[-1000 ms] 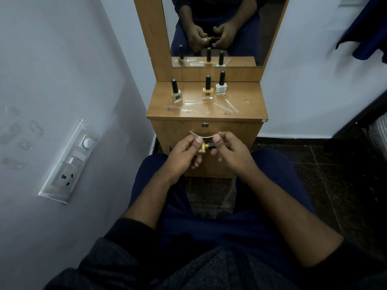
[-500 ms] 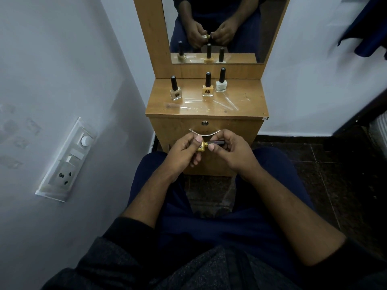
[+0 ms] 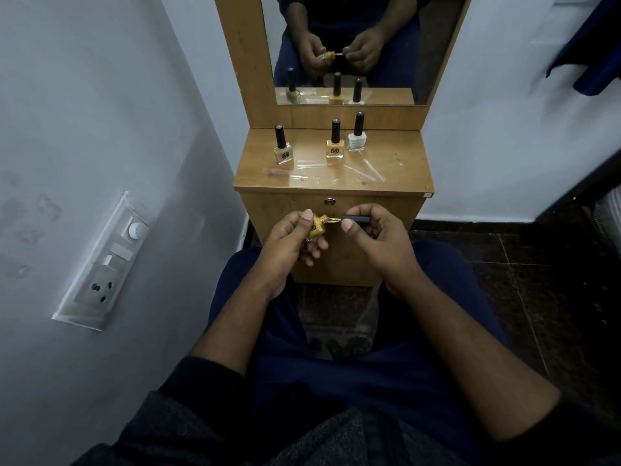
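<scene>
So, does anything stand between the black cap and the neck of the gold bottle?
Nothing visible does. The left hand holds the gold bottle, the right hand pinches the black cap, and only the cap's own thin brush stem spans the short gap between them.

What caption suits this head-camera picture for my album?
Left hand holds a gold nail polish bottle, right hand its black brush cap, before a dressing table bearing three more bottles.

No words or numbers can be read. The beige bottle [image 3: 283, 155] and the orange bottle [image 3: 335, 150] on the counter [image 3: 403, 163] each bear a dark emblem. The white bottle [image 3: 357, 141] carries faint print, too small to read. The gold bottle [image 3: 318, 228] shows a dark mark, partly hidden.
</scene>
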{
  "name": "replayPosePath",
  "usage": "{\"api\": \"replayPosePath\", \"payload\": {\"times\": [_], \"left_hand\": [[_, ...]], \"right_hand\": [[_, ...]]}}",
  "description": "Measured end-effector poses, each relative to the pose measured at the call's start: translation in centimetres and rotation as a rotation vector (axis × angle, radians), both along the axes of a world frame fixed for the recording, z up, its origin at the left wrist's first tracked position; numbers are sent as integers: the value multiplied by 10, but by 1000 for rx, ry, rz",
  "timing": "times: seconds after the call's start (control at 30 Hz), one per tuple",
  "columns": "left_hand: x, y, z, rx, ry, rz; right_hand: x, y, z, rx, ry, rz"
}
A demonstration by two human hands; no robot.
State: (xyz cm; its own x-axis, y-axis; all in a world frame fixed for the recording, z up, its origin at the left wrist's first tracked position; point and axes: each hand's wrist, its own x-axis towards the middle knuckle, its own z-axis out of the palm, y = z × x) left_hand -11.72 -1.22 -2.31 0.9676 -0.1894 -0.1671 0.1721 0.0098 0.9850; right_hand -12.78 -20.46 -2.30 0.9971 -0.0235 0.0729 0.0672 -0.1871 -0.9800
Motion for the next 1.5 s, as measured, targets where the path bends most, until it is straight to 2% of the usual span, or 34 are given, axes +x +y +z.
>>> {"api": "replayPosePath", "payload": {"times": [0.2,0.43,0.6,0.77,0.83,0.9,0.97,1.2,1.5], "left_hand": [[4,1,1,-89,27,38],[12,0,0,-262,44,84],[19,-6,-3,-362,48,73],[22,-20,1,-459,25,173],[28,-28,-1,-501,57,221],[41,-42,-4,-594,172,310],[45,-50,-6,-634,200,378],[46,-38,-10,-491,9,285],[44,-28,-12,-380,-17,179]], "right_hand": [[3,5,8,119,4,-85],[13,8,9,368,124,-166],[23,16,12,403,-22,-216],[33,20,12,352,-124,-227],[40,25,9,359,-79,-205],[53,30,3,432,26,-223],[66,29,-1,499,85,-274],[73,15,0,359,57,-214],[73,23,-4,298,42,-212]]}}
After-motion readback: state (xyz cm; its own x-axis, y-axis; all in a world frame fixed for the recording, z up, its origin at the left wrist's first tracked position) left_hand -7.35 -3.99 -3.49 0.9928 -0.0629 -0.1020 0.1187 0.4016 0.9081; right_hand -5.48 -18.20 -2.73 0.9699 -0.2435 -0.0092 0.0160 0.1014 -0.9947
